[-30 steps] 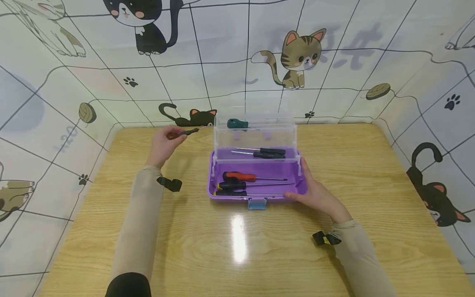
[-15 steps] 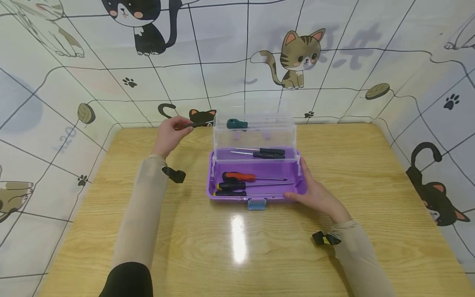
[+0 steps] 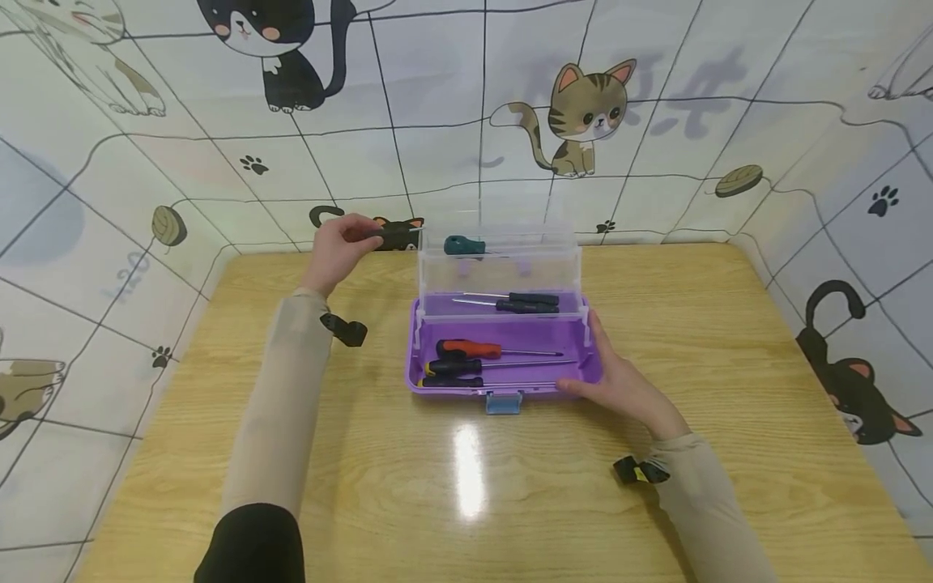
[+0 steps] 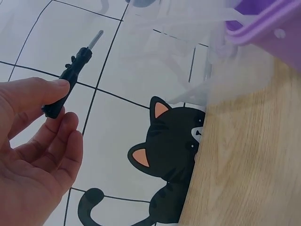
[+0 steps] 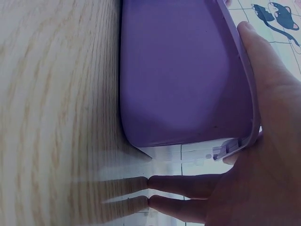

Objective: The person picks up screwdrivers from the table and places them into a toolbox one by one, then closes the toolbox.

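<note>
Thumb and fingers of my left hand [image 3: 337,253] pinch a small dark-handled screwdriver [image 4: 70,79], raised to the left of the clear lid, its short metal tip pointing away from the hand. My right hand [image 3: 627,393] holds the right end of an open purple toolbox [image 3: 510,330], thumb on the front rim; two fingers stretch down to the tabletop in the right wrist view. Inside lie a red-and-black screwdriver [image 3: 470,349] and two black ones with yellow ends [image 3: 453,368]. Two black screwdrivers [image 3: 528,307] show through the lid [image 3: 503,275]. A green-handled one [image 3: 464,245] lies higher.
The toolbox stands on a wooden table [image 3: 408,486], its blue latch [image 3: 504,402] hanging at the front. Behind the table's back edge rises a white wall covering [image 3: 437,154] printed with cats and grid lines. Similar coverings stand at both sides.
My left hand has moved up and slightly right with the small screwdriver, toward the lid's left edge. The right hand and toolbox have stayed in place.
</note>
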Demonstrator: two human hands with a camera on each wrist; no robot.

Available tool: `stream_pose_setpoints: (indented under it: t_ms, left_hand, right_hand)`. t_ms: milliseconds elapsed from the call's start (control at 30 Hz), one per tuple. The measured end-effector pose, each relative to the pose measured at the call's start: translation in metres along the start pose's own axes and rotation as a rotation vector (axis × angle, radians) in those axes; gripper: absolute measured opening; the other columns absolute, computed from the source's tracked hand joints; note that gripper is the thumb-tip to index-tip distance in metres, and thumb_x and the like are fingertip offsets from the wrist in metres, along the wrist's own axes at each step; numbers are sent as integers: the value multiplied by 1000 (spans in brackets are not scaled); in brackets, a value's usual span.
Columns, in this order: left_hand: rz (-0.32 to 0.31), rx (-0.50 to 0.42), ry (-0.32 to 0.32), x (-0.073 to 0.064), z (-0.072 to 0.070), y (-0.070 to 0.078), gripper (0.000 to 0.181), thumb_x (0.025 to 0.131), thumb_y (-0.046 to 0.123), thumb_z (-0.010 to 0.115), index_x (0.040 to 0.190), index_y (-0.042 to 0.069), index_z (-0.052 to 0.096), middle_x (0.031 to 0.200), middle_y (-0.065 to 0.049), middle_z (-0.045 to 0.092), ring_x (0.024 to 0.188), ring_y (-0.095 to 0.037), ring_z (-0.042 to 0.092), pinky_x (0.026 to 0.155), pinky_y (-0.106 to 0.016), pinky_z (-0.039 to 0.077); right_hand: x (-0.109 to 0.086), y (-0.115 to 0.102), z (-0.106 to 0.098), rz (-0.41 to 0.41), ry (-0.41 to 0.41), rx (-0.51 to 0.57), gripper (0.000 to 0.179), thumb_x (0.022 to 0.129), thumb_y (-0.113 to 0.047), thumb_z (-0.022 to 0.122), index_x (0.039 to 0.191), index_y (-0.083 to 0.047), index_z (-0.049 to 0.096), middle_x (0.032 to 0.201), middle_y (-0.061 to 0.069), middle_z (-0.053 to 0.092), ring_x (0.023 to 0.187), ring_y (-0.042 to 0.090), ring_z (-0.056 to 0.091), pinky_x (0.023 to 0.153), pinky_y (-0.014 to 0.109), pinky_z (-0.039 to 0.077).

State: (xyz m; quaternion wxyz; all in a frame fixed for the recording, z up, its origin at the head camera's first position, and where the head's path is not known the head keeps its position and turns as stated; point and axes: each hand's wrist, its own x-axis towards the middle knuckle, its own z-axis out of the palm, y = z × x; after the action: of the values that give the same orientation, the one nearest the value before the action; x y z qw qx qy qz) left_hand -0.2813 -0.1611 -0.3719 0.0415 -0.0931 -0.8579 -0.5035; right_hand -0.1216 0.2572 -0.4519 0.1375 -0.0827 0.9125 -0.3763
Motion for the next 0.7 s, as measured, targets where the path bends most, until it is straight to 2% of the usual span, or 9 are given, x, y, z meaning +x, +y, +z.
stream_pose_setpoints:
  t_ms: [167,367,533,700]
  left_hand:
    - [-29,-13,-20,5,6,2,22,90,6,68,111,-2,67,108,-11,64,93,-20,59,80,-31,48]
    - [-24,5,-49,15,17,6,21,90,6,67,110,-2,67,108,-14,65,98,-25,59,83,-36,47]
    - [-30,18,-69,23,26,10,19,91,6,67,109,1,68,108,-14,66,98,-25,60,83,-35,47]
    - [-10,42,-76,28,35,16,18,91,6,66,108,0,68,107,-14,66,97,-24,61,80,-34,48]
  right_hand:
    - [0,-1,1,2,-3,3,119,81,-50,73,153,-21,-17,141,41,30,116,58,44,95,66,37]
    - [-1,-1,0,1,0,5,119,81,-50,73,153,-20,-16,143,39,28,117,58,44,95,66,36]
    - [0,0,2,1,5,-4,119,81,-51,73,154,-17,-15,144,40,27,117,58,44,95,65,36]
    - [-1,0,3,2,16,-5,119,81,-51,74,154,-17,-14,143,40,28,117,58,44,95,65,37]
